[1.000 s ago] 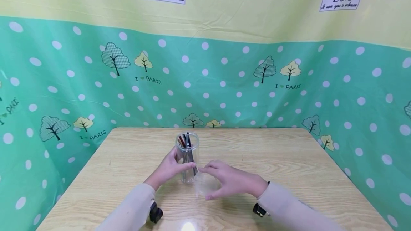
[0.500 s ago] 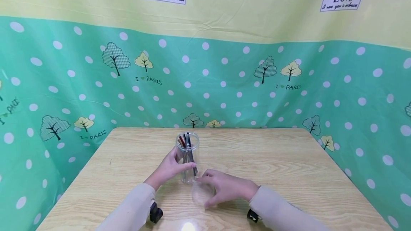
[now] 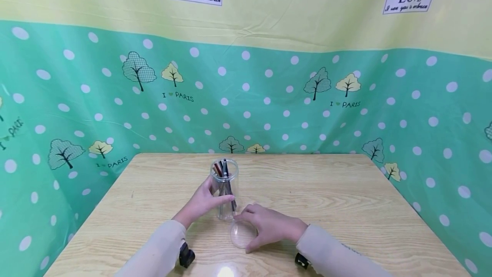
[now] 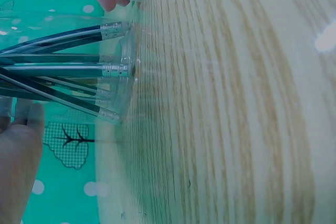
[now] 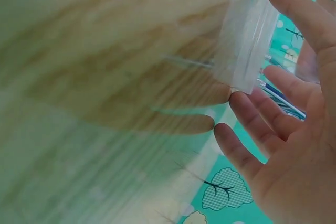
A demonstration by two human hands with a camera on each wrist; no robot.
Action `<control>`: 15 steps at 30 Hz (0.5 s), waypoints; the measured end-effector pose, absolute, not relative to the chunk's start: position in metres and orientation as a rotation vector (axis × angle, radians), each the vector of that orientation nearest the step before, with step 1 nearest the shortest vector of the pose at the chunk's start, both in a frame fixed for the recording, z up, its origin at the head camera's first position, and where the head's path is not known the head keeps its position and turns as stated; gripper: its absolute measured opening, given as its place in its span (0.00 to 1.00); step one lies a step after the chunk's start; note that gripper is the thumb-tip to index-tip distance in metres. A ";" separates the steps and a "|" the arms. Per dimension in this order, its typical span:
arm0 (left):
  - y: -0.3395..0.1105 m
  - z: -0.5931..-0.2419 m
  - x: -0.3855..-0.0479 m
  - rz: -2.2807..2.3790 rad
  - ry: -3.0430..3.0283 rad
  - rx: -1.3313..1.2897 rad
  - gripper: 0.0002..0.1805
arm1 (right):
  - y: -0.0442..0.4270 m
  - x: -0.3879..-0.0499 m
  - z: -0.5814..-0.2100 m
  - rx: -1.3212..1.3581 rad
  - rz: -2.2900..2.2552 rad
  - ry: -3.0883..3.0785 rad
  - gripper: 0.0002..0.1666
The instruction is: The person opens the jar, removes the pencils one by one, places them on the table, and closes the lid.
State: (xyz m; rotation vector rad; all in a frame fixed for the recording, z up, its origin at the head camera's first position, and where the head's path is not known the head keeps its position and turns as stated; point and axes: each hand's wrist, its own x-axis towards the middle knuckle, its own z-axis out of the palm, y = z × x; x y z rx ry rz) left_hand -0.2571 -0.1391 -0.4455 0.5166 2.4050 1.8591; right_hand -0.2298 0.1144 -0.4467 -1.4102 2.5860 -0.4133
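Note:
A clear jar (image 3: 235, 186) stands upright on the table, holding several pencils (image 3: 221, 167). My left hand (image 3: 203, 202) grips the jar's side, with the thumb across its front. In the left wrist view the pencils (image 4: 63, 70) show silver ferrules at their lower ends near the jar's base. My right hand (image 3: 270, 225) holds a clear round lid (image 3: 241, 235) by its edge, thumb on the near side and fingers on the far side. The lid (image 5: 242, 45) lies flat on the table just in front of the jar, seen close in the right wrist view.
A light wood-grain table (image 3: 326, 191) spreads around both hands. Behind it hangs a green and yellow curtain (image 3: 265, 110) with dots and printed trees. Black wrist camera mounts (image 3: 186, 255) sit under the sleeves.
My right hand has moved down and slightly towards me, bringing the lid from a tilted position beside the jar to flat on the table. The left hand and jar have stayed put.

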 end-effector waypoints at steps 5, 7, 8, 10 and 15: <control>-0.139 -0.446 -0.257 1.863 2.404 0.508 0.45 | 0.116 -0.229 -0.444 -1.385 -0.439 2.577 0.53; -0.139 -0.446 -0.257 1.866 2.400 0.509 0.45 | 0.117 -0.228 -0.441 -1.369 -0.468 2.580 0.52; -0.139 -0.446 -0.257 1.867 2.398 0.511 0.45 | 0.117 -0.228 -0.439 -1.363 -0.483 2.585 0.52; -0.139 -0.446 -0.257 1.868 2.395 0.515 0.45 | 0.118 -0.227 -0.435 -1.357 -0.505 2.603 0.50; -0.139 -0.446 -0.256 1.872 2.391 0.497 0.46 | 0.118 -0.229 -0.423 -1.400 -0.480 2.666 0.43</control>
